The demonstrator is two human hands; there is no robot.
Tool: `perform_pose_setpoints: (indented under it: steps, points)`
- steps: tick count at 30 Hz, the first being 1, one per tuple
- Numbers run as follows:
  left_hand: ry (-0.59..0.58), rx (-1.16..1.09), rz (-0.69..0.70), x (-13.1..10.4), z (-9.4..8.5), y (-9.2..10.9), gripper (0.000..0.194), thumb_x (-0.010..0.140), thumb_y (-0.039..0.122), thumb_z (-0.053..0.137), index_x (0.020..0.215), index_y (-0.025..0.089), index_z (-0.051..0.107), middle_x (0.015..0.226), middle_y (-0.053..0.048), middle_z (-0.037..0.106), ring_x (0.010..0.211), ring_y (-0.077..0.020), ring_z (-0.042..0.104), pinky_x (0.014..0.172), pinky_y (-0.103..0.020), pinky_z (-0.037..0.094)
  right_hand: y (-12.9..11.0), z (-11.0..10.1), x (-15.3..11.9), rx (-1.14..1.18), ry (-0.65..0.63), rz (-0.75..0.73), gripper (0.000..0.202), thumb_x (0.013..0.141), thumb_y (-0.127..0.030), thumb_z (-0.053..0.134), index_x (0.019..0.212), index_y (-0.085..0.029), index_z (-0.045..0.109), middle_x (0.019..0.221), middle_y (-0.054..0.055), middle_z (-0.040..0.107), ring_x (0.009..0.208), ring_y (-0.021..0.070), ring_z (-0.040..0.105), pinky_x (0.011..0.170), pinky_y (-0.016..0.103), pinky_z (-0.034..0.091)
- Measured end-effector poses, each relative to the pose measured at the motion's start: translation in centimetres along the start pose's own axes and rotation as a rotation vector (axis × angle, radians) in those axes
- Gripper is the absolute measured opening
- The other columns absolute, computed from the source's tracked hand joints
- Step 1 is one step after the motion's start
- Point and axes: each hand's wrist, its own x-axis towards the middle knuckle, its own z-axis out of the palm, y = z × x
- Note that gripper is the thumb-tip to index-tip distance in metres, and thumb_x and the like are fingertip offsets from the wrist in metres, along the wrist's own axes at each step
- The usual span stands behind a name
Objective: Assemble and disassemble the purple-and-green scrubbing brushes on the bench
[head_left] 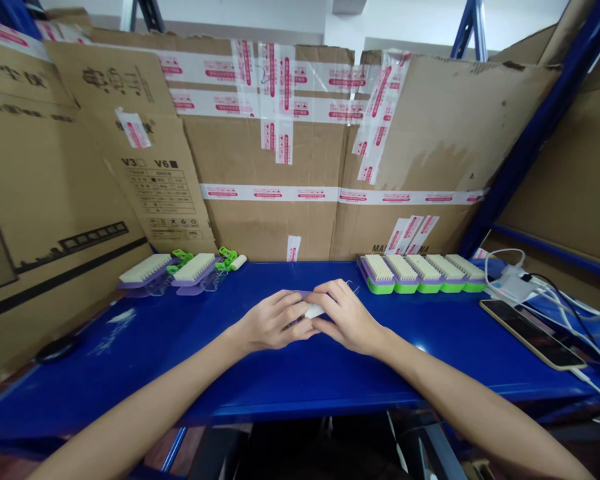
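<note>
My left hand (279,321) and my right hand (349,317) meet over the middle of the blue table. Between their fingertips is a white and purple piece (314,310), mostly covered by the fingers, so its exact kind does not show. Both hands are closed on it, the left from its left side and the right from its right side. A thin clear edge (353,287) pokes out just behind my right hand.
Right of my hands stands a row of scrubbing brushes (415,270) with purple and green bodies. Two purple-based brushes (194,270) with clear parts and green pieces (226,259) lie at the left. A phone (533,333) and cables occupy the right end. Cardboard (275,227) walls the back.
</note>
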Motion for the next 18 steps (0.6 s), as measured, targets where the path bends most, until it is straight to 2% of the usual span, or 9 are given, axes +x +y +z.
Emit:
perform_pose_setpoints:
  steps: [11,18]
  points:
    - [-0.002,-0.010,-0.002,0.48,-0.07,-0.13,0.033,0.098,0.033,0.089,0.114,0.021,0.063,0.112,-0.005,0.071,0.103,-0.0237,0.075,0.083,-0.041,0.072,-0.08,-0.14,0.27,-0.070,0.015,-0.051,0.034,0.122,-0.040,0.050,0.148,-0.019,0.060,0.118,0.014,0.074,0.104,0.0309,0.063,0.089,0.048,0.055]
    - [0.012,0.013,-0.003,0.73,-0.23,-0.07,0.033,0.098,0.037,0.089,0.112,0.024,0.062,0.105,-0.002,0.071,0.099,-0.0214,0.076,0.081,-0.038,0.073,0.05,-0.16,0.13,-0.097,0.004,-0.084,0.036,0.123,-0.038,0.048,0.152,-0.019,0.058,0.121,0.013,0.077,0.113,0.0313,0.065,0.096,0.049,0.055]
